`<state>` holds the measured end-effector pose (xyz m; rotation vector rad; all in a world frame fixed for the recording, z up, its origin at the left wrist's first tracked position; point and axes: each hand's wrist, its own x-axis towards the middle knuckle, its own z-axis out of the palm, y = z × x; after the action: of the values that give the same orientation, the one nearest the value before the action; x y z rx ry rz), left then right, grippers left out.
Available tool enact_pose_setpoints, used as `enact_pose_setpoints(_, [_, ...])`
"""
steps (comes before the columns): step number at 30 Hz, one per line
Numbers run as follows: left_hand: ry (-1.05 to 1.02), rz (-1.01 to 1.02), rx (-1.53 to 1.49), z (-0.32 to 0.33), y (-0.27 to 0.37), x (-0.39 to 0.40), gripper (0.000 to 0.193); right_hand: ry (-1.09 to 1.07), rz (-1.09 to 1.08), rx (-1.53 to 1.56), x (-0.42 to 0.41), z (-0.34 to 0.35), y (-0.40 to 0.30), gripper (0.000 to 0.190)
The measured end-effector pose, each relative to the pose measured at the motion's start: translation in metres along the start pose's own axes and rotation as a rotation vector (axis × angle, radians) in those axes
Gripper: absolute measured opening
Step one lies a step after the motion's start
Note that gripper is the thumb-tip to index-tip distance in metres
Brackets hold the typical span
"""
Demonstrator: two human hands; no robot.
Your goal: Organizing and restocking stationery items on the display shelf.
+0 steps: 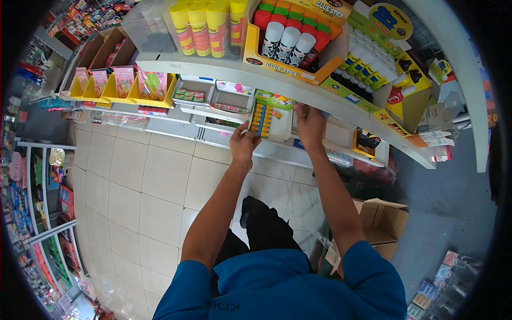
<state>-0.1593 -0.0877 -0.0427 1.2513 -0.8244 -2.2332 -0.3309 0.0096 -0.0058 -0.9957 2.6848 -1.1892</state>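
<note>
My left hand (243, 143) pinches the near left corner of a small cardboard display box (282, 125) on the shelf below the top one. Inside it, on the left, stand rows of small yellow-orange packets (262, 120) with blue between them; one or two more lie loose beside them. A green printed flap (276, 100) rises at the box's far side. My right hand (310, 123) has its fingers curled at the far right corner, by the end of that flap; its fingertips are partly hidden. Overhead, the upper shelf edge (224, 76) runs close above the right hand.
On the upper shelf stand yellow glue tubes (199, 30), a glue stick carton (290, 66) and white-capped glue bottles (370, 66). Left along the lower shelf are trays of small boxes (190, 95) and yellow bins (120, 94). An open cardboard box (382, 220) lies at floor level, right.
</note>
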Motion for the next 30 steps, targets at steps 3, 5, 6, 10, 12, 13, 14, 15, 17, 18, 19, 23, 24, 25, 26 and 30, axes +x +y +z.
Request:
enact_pose_setpoints(3, [0.004, -0.001, -0.066, 0.002, 0.003, -0.001, 0.039, -0.115, -0.144, -0.042, -0.019, 0.008, -0.031, 0.026])
enact_pose_setpoints(5, [-0.006, 0.01, -0.072, -0.002, 0.0, 0.001, 0.038, -0.201, -0.252, -0.148, -0.023, 0.017, -0.048, 0.027])
enact_pose_setpoints(6, [-0.014, 0.022, -0.079, -0.003, -0.001, 0.002, 0.038, -0.316, -0.234, -0.189, -0.023, 0.023, -0.053, 0.027])
enact_pose_setpoints(10, [-0.036, 0.034, -0.1, 0.0, -0.002, 0.004, 0.039, -0.472, -0.241, -0.281, -0.02, 0.037, -0.058, 0.027])
enact_pose_setpoints(12, [-0.049, 0.046, -0.084, 0.0, -0.002, 0.004, 0.039, -0.494, -0.257, -0.308, -0.019, 0.041, -0.058, 0.027])
enact_pose_setpoints(13, [-0.047, 0.047, -0.086, -0.001, -0.003, 0.005, 0.039, -0.499, -0.252, -0.309, -0.018, 0.043, -0.058, 0.027])
enact_pose_setpoints(14, [-0.05, 0.058, -0.089, -0.002, -0.003, 0.005, 0.039, -0.503, -0.247, -0.311, -0.018, 0.044, -0.058, 0.027])
enact_pose_setpoints(15, [-0.055, 0.068, -0.091, -0.002, -0.003, 0.006, 0.039, -0.504, -0.248, -0.312, -0.017, 0.044, -0.058, 0.027])
enact_pose_setpoints(17, [-0.055, 0.072, -0.085, -0.001, -0.004, 0.007, 0.039, -0.507, -0.231, -0.29, -0.015, 0.045, -0.057, 0.027])
enact_pose_setpoints(18, [-0.054, 0.077, -0.078, -0.001, -0.004, 0.007, 0.039, -0.508, -0.232, -0.29, -0.016, 0.045, -0.056, 0.027])
enact_pose_setpoints(19, [-0.053, 0.077, -0.079, -0.001, -0.004, 0.007, 0.039, -0.494, -0.245, -0.288, -0.016, 0.046, -0.055, 0.027])
enact_pose_setpoints(23, [-0.072, 0.092, -0.075, -0.008, -0.008, 0.013, 0.038, -0.479, -0.249, -0.271, -0.018, 0.049, -0.056, 0.027])
enact_pose_setpoints(24, [-0.085, 0.092, -0.07, -0.008, -0.008, 0.013, 0.035, -0.478, -0.249, -0.272, -0.016, 0.046, -0.058, 0.027])
enact_pose_setpoints(25, [-0.085, 0.092, -0.07, -0.009, -0.008, 0.013, 0.035, -0.518, -0.202, -0.263, -0.013, 0.041, -0.06, 0.026])
enact_pose_setpoints(26, [-0.066, 0.079, -0.044, -0.009, -0.009, 0.013, 0.036, -0.558, -0.155, -0.254, -0.01, 0.037, -0.06, 0.025])
enact_pose_setpoints(30, [-0.045, 0.06, -0.048, -0.004, -0.006, 0.007, 0.037, -0.445, -0.093, -0.257, 0.0, 0.031, -0.046, 0.026])
